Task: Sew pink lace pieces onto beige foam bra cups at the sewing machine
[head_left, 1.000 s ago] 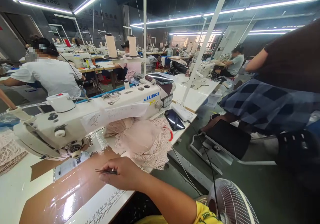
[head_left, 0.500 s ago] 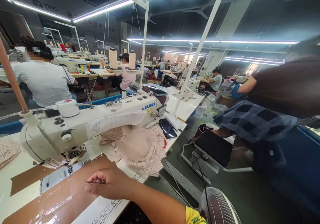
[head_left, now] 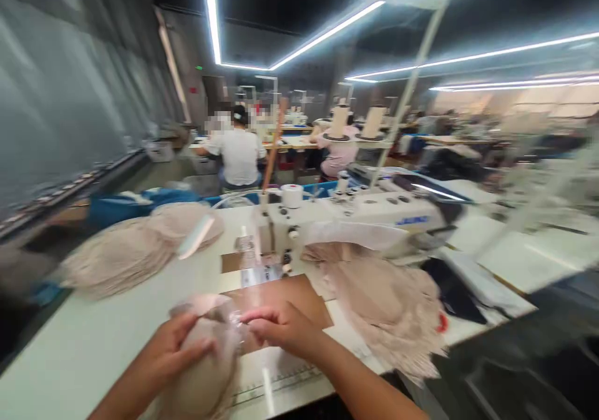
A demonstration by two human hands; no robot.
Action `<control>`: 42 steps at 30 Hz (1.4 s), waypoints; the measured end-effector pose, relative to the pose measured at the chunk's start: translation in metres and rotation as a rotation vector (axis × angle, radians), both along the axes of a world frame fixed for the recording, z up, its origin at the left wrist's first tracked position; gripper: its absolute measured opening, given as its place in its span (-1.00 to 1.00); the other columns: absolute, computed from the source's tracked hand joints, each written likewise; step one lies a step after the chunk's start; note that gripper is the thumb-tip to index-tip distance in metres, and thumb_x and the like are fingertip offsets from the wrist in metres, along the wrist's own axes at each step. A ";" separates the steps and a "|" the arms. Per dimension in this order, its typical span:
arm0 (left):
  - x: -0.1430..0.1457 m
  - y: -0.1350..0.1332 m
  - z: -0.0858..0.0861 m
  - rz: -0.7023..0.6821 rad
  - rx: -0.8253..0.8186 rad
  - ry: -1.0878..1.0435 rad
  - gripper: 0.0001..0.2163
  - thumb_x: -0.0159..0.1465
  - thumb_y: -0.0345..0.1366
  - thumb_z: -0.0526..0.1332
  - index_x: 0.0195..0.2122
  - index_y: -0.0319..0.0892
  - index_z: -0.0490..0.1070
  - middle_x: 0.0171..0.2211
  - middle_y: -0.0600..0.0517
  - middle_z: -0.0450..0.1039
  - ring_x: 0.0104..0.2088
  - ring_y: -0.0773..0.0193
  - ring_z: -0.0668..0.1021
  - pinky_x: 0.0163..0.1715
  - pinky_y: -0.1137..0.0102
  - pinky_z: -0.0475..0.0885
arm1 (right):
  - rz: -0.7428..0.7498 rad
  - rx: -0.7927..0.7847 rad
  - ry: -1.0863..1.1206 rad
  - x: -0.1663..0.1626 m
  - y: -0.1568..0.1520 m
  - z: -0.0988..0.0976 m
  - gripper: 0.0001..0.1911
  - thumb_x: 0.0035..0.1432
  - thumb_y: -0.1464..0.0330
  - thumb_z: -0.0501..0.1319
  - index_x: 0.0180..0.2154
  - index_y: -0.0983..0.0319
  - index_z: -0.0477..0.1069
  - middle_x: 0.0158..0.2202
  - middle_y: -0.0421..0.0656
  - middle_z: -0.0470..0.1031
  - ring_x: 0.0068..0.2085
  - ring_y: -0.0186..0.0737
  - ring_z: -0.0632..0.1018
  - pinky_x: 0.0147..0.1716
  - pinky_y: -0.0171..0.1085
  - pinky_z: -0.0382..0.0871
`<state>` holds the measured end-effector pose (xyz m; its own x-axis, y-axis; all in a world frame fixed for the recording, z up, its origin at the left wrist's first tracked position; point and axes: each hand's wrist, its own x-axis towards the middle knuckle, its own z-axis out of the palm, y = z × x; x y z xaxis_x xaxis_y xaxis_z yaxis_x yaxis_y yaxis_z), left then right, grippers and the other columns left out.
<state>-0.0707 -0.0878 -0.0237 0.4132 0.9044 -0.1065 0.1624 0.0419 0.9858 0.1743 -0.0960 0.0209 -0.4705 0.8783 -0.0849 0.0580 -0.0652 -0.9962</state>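
Room: sewing workshop rows are running back under strip lights; motion is blurring the whole view, and a person in white [head_left: 239, 155] is sitting at a far station with their back turned.
Surface: the pale surface [head_left: 70, 345] is carrying everything below, with ruler marks showing along its near edge.
Machine: the white machine [head_left: 365, 211] is standing behind the hands, with two cones [head_left: 339, 123] rising behind it.
Left pile: beige fabric [head_left: 126, 251] is lying heaped well to the left of the machine.
Right pile: lace [head_left: 388, 301] is spilling from under the machine arm toward the near right edge.
Brown sheet: a shiny patch [head_left: 290, 292] is lying flat in front of the needle, just beyond the hands.
Cup: the rounded beige cup [head_left: 206, 376] is sitting at the near edge, short of the needle.
Left hand: the left hand [head_left: 173, 351] is wrapping over the cup, gripping it.
Right hand: the right hand [head_left: 281, 329] is pinching the cup's upper edge, fingers closed, as far as the blur is letting me tell.
Progress: nothing is lying under the needle, so stitching on this cup is not underway; which pile is the finished one I cannot tell.
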 end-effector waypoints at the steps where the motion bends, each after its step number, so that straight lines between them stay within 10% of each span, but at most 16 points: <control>1: 0.000 -0.001 0.018 -0.061 -0.005 -0.001 -0.65 0.17 -0.10 0.32 -0.14 -0.23 0.45 -0.26 0.02 0.47 -0.24 0.17 0.49 -0.24 0.40 0.40 | 0.031 -0.031 0.023 -0.004 0.002 -0.001 -0.45 0.06 0.00 0.22 -0.06 0.25 0.52 -0.36 -0.18 0.45 -0.36 -0.32 0.44 -0.27 -0.28 0.35; 5: 0.011 0.005 0.048 -0.217 -0.118 -0.208 -0.59 0.08 -0.10 0.38 -0.15 -0.27 0.43 -0.30 0.01 0.46 -0.32 0.28 0.47 -0.29 0.45 0.35 | 0.140 -0.127 0.030 -0.013 0.011 -0.004 -0.42 0.04 -0.05 0.22 -0.07 0.23 0.52 -0.43 -0.21 0.40 -0.43 -0.32 0.37 -0.35 -0.29 0.33; 29: 0.028 0.009 0.038 -0.349 0.029 0.131 -0.59 0.07 -0.11 0.31 -0.09 -0.22 0.46 -0.27 0.04 0.44 -0.27 0.22 0.45 -0.33 0.46 0.35 | 0.185 -0.080 -0.062 -0.014 0.014 -0.013 -0.58 0.13 0.00 0.16 -0.39 0.22 0.51 -0.40 -0.13 0.49 -0.35 -0.15 0.46 -0.33 -0.21 0.34; 38: 0.006 0.004 0.053 -0.269 -0.021 0.117 -0.58 0.11 -0.12 0.34 -0.03 -0.20 0.49 -0.21 -0.03 0.55 -0.17 0.12 0.54 -0.18 0.37 0.41 | -0.106 0.275 -0.486 0.027 0.015 -0.029 -0.57 0.12 0.00 0.13 -0.16 0.08 0.58 -0.10 -0.09 0.59 -0.04 0.05 0.53 -0.02 -0.09 0.37; 42: -0.034 0.005 0.080 0.065 0.101 0.233 -0.74 0.18 -0.16 0.28 -0.24 -0.24 0.58 -0.26 -0.05 0.58 -0.19 0.09 0.57 -0.17 0.35 0.43 | -0.334 0.656 -0.845 0.089 0.022 -0.064 -0.61 0.07 0.04 0.12 -0.20 0.04 0.59 -0.19 -0.10 0.62 -0.23 0.06 0.60 -0.26 -0.05 0.47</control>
